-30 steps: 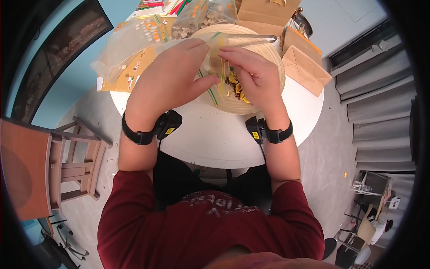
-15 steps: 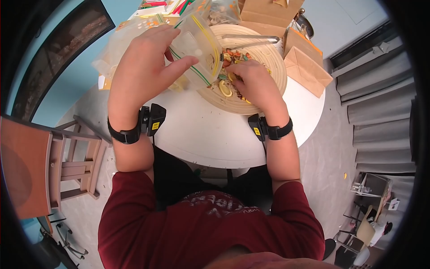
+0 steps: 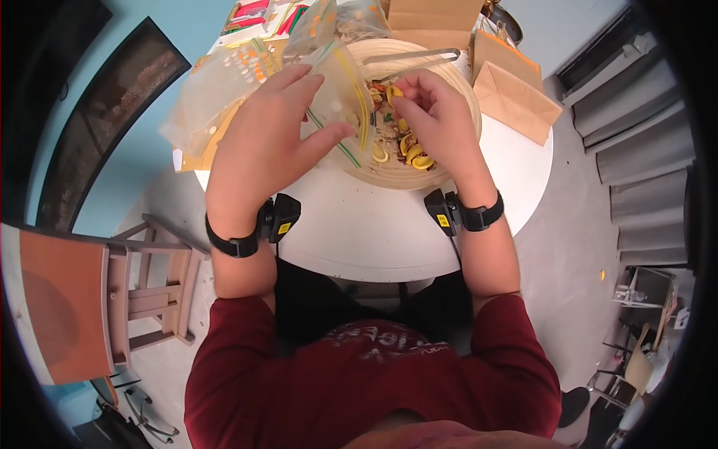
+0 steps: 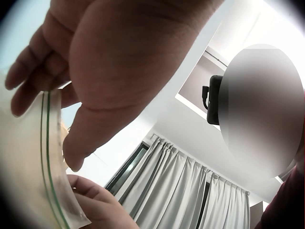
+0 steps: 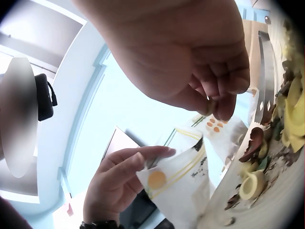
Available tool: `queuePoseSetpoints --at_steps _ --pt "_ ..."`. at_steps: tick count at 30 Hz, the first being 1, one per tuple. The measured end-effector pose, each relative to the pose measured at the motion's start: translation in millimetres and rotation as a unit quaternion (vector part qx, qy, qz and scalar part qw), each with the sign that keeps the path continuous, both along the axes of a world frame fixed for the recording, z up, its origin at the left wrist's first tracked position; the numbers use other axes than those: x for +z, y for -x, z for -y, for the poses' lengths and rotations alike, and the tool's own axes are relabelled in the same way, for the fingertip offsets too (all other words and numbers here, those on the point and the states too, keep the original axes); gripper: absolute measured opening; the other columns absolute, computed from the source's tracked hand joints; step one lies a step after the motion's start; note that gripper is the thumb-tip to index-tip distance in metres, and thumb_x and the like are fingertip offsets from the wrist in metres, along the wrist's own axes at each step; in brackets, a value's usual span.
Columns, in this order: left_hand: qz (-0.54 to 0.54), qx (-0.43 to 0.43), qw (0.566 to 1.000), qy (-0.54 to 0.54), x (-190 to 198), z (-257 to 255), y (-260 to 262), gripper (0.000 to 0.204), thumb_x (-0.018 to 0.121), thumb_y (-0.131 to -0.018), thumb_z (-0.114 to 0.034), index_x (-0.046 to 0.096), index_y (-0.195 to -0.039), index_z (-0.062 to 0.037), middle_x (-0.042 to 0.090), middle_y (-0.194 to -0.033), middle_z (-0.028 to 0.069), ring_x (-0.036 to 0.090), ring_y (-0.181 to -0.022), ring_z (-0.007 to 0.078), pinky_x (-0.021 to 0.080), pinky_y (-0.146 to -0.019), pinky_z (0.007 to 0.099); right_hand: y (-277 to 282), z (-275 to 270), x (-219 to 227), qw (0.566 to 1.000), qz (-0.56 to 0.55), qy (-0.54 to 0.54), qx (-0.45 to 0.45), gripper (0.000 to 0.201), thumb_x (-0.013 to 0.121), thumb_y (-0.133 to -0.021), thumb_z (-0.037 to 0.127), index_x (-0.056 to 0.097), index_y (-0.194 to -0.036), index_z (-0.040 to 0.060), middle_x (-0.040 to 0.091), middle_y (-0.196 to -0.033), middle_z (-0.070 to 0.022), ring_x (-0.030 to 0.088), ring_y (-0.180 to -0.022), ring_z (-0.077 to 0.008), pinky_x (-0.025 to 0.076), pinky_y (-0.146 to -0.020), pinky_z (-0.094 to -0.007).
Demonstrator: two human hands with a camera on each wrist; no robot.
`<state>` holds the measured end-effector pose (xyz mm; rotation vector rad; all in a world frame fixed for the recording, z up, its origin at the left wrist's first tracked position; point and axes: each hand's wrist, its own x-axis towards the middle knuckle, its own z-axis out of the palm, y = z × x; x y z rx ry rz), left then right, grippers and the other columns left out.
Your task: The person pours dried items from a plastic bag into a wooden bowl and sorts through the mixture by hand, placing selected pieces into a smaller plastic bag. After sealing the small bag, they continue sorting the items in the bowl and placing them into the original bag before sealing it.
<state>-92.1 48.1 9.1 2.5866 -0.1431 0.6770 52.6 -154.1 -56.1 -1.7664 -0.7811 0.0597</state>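
Note:
My left hand [image 3: 262, 142] holds a clear zip-top bag [image 3: 340, 105] by its mouth, the thumb toward me; green and yellow strips line the opening. The bag leans over the left side of a round, pale ridged tray [image 3: 396, 181]. Above the tray, my right hand [image 3: 443, 123] pinches a small yellow curled piece [image 3: 394, 93] between thumb and fingertips, mostly hidden by the fingers in the right wrist view. Yellow curls [image 3: 420, 161] and brown, red and green dried bits lie in the tray. Metal tongs [image 3: 411, 56] rest across its far side.
Another clear bag with orange dots [image 3: 239, 61] lies at the left of the white table [image 3: 344, 239]. Behind the tray are a bag of dried pieces [image 3: 363, 21] and a brown paper sheet [image 3: 434, 15]. A folded paper bag [image 3: 516, 105] stands at the right.
My right hand went from the bag's mouth down into the tray, then rose with a yellow piece. My left hand shifted left with the bag, then back right.

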Motion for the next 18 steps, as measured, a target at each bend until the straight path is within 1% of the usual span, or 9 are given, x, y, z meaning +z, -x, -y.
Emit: queuePoseSetpoints --at_steps 1,3,4,6,7,9,12,15,18 --pt "-0.001 0.018 1.000 -0.019 -3 3 0 0.060 0.088 -0.080 -0.025 0.067 -0.128 0.0037 0.067 -0.129 0.0195 0.066 -0.082 0.0233 0.055 -0.073 0.0323 0 0 0 0.999 -0.025 -0.029 0.005 0.018 0.072 -0.093 0.009 0.068 -0.107 -0.0016 0.071 -0.086 -0.0058 0.069 -0.077 -0.0122 0.054 -0.068 -0.0272" --pt "-0.001 0.053 0.997 -0.056 -6 9 0 0.060 0.088 -0.079 -0.026 0.068 -0.128 0.0022 0.064 -0.136 0.0209 0.069 -0.093 0.0267 0.056 -0.081 0.0349 8 0 6 0.993 -0.087 -0.066 0.035 0.019 0.071 -0.093 0.009 0.069 -0.109 -0.0016 0.070 -0.085 -0.0038 0.069 -0.076 -0.0096 0.054 -0.066 -0.0253" --pt "0.008 0.054 0.996 -0.077 -6 13 0 0.059 0.088 -0.078 -0.027 0.069 -0.127 0.0018 0.063 -0.138 0.0211 0.068 -0.101 0.0290 0.055 -0.086 0.0366 12 0 11 0.988 -0.118 -0.085 0.050 0.019 0.071 -0.093 0.009 0.069 -0.109 -0.0015 0.069 -0.085 -0.0027 0.069 -0.076 -0.0083 0.054 -0.065 -0.0243" --pt "0.027 0.053 0.991 -0.117 -5 19 0 0.059 0.089 -0.077 -0.028 0.070 -0.125 0.0010 0.061 -0.142 0.0216 0.066 -0.115 0.0334 0.054 -0.096 0.0398 16 4 17 0.986 -0.137 -0.069 0.064 0.017 0.070 -0.095 0.005 0.068 -0.110 -0.0020 0.069 -0.087 -0.0018 0.067 -0.075 -0.0082 0.053 -0.067 -0.0226" --pt "0.024 0.045 0.993 -0.107 -4 22 0 0.057 0.089 -0.077 -0.027 0.071 -0.123 0.0010 0.061 -0.142 0.0213 0.064 -0.119 0.0349 0.052 -0.099 0.0408 19 5 20 0.985 -0.147 -0.060 0.071 0.016 0.069 -0.095 0.004 0.068 -0.111 -0.0023 0.068 -0.088 -0.0013 0.066 -0.074 -0.0082 0.052 -0.068 -0.0218" --pt "0.021 0.033 0.996 -0.085 -2 26 -1 0.054 0.089 -0.077 -0.026 0.072 -0.121 0.0009 0.062 -0.141 0.0207 0.059 -0.128 0.0379 0.048 -0.105 0.0429 23 7 25 0.982 -0.158 -0.060 0.082 0.016 0.071 -0.094 0.004 0.068 -0.109 -0.0024 0.069 -0.086 -0.0016 0.066 -0.071 -0.0077 0.051 -0.064 -0.0213" --pt "0.067 -0.008 0.993 -0.098 0 30 -5 0.046 0.087 -0.079 -0.020 0.073 -0.118 0.0012 0.064 -0.137 0.0200 0.061 -0.126 0.0378 0.050 -0.103 0.0423 25 8 27 0.980 -0.165 -0.051 0.094 0.015 0.073 -0.094 0.006 0.070 -0.106 -0.0022 0.070 -0.083 -0.0016 0.065 -0.066 -0.0068 0.050 -0.060 -0.0205" --pt "0.091 -0.040 0.992 -0.076 -1 32 -13 0.037 0.083 -0.083 -0.013 0.073 -0.116 0.0008 0.068 -0.131 0.0179 0.065 -0.120 0.0368 0.052 -0.100 0.0409 25 8 28 0.978 -0.172 -0.053 0.104 0.015 0.074 -0.093 0.007 0.070 -0.105 -0.0018 0.072 -0.083 -0.0015 0.065 -0.064 -0.0062 0.049 -0.056 -0.0198" --pt "0.116 -0.072 0.989 -0.054 -6 34 -20 0.027 0.078 -0.083 -0.007 0.071 -0.107 0.0029 0.070 -0.114 0.0184 0.066 -0.106 0.0399 0.053 -0.092 0.0455 25 8 31 0.979 -0.169 -0.051 0.103 0.014 0.074 -0.094 0.008 0.071 -0.104 -0.0016 0.073 -0.084 -0.0020 0.066 -0.066 -0.0060 0.049 -0.055 -0.0195"
